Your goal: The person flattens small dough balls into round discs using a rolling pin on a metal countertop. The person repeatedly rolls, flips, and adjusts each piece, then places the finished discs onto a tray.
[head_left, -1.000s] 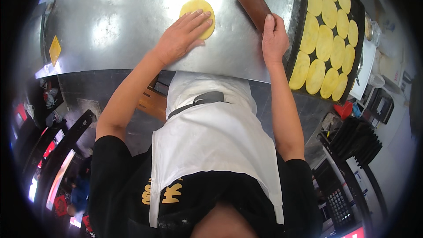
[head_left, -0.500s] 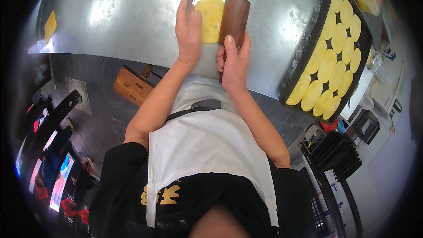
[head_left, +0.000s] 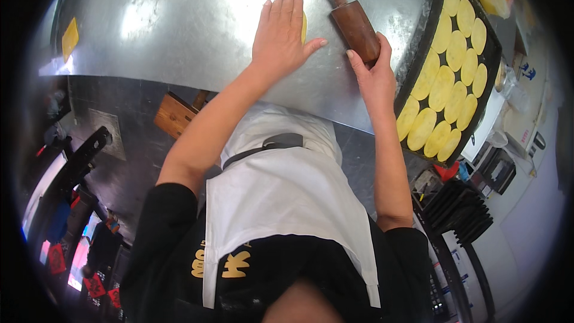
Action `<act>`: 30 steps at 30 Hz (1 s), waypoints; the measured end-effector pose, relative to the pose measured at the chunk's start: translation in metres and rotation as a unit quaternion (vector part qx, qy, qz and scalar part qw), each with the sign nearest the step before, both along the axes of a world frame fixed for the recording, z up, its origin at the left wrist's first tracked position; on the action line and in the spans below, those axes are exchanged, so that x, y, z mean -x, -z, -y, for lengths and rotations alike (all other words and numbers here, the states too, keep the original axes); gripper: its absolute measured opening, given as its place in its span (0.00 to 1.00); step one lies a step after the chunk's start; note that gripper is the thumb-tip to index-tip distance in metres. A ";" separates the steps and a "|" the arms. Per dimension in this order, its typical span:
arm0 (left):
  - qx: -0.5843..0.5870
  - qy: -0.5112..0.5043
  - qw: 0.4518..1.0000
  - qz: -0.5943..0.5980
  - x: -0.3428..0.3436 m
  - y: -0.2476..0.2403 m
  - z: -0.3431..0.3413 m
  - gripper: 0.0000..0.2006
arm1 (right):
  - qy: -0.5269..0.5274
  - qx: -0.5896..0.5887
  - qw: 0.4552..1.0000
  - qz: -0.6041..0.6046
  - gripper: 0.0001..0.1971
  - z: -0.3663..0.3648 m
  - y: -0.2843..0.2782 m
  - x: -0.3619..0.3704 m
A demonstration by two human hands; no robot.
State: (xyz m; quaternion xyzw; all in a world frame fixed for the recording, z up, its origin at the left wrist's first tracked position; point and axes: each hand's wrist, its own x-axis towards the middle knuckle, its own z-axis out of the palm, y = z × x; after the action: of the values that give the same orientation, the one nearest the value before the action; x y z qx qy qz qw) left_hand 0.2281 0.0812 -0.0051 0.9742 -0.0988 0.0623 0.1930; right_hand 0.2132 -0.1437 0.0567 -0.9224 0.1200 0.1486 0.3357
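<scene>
My left hand (head_left: 280, 34) lies flat, fingers stretched out and thumb spread to the right, over a yellow dough piece (head_left: 304, 27). Only a thin strip of the dough shows along the hand's right side; the rest is hidden beneath it. My right hand (head_left: 376, 75) grips the near end of a dark brown wooden rolling pin (head_left: 356, 29). The pin is tilted, its far handle pointing up and left, and sits to the right of the dough, apart from it. Its near handle is hidden in my fingers.
The metal worktop (head_left: 185, 30) spreads under both hands. On its right stands a black baking tray (head_left: 443, 58) with several flat yellow dough ovals in rows. A yellow scraper (head_left: 70, 39) is at the far left. A wooden stool (head_left: 173, 115) stands below the front edge.
The rolling pin has moved right and tilted in my right hand, away from the dough. My left hand has shifted from beside the dough to flat over it.
</scene>
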 end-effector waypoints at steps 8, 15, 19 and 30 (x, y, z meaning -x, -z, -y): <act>0.119 -0.040 0.991 -0.045 0.002 -0.004 -0.001 0.43 | -0.046 0.028 0.987 0.153 0.39 -0.001 0.038 -0.031; 0.104 -0.071 0.987 0.099 0.009 -0.024 -0.120 0.15 | -0.346 0.010 0.922 0.174 0.35 -0.027 0.008 -0.038; -0.035 -0.121 0.988 0.091 -0.024 0.003 -0.110 0.28 | -0.335 0.076 0.930 0.129 0.29 -0.063 0.027 -0.103; -0.001 -0.115 0.992 0.060 0.037 -0.006 -0.088 0.25 | -0.325 0.013 0.914 0.241 0.28 -0.053 0.030 -0.045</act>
State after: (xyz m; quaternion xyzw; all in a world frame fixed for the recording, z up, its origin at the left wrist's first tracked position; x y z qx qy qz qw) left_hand 0.1909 0.1695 0.0009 0.9738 0.0026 0.1420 0.1776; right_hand 0.2577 -0.0906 0.0269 -0.9225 -0.2693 0.0213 0.2756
